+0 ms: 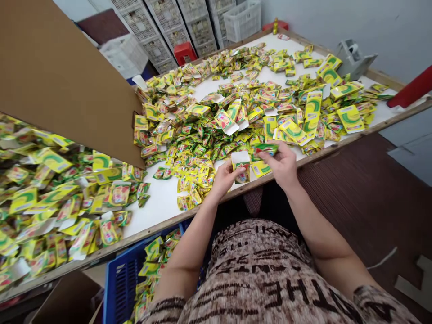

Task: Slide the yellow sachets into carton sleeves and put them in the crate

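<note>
My left hand [224,179] grips a small open yellow carton [241,166] with its white flap up, near the front edge of the white table [162,198]. My right hand [282,164] pinches a small green and yellow sachet [265,149] just right of the carton's mouth. A flat yellow sachet or carton [260,168] lies under the right hand. A big heap of yellow sachets and flat cartons [216,121] covers the table beyond both hands.
A brown cardboard sheet [64,76] leans over the left part of the table. A blue crate [124,279] with cartons stands below the table edge. White crates [189,22] are stacked at the back. A grey tape dispenser [353,56] sits far right.
</note>
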The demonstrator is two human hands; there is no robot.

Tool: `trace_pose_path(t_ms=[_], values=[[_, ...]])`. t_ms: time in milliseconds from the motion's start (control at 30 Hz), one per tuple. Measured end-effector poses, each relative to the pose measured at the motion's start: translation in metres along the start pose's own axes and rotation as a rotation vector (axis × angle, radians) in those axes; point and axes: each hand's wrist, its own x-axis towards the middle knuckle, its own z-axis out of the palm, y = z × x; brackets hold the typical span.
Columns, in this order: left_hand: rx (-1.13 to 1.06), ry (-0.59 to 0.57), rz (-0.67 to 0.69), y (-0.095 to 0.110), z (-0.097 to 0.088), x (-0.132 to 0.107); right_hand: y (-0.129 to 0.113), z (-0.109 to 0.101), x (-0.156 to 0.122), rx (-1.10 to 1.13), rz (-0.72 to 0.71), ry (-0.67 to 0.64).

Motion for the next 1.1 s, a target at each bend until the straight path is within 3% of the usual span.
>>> trace_pose_path(t_ms=[167,267,367,500,733,933,1100], values=[[-0.142,0.095,-0.024,-0.007,0.007,-0.025,-0.007,0.033,0.001,-0.406,-0.338,-0.379],[-0.149,0.082,0.007,-0.007,0.004,-0.028,-0.012,0.039,0.006,-0.478,-0.424,-0.424],[-0.169,0.051,0.011,-0.006,0.002,-0.027,-0.018,0.039,0.013,-0.479,-0.447,-0.439],[-0.213,0.066,0.002,-0.01,0.0,-0.025,-0.016,0.038,0.012,-0.593,-0.485,-0.579],[-0.108,0.069,0.069,-0.012,-0.012,-0.026,-0.027,0.045,0.006,-0.842,-0.512,-0.605],[-0.002,-0.011,0.031,-0.017,-0.019,-0.027,-0.031,0.047,0.01,-1.051,-0.394,-0.781],[-0.07,0.034,0.076,-0.024,-0.01,-0.031,-0.041,0.054,0.012,-1.165,-0.389,-0.932]])
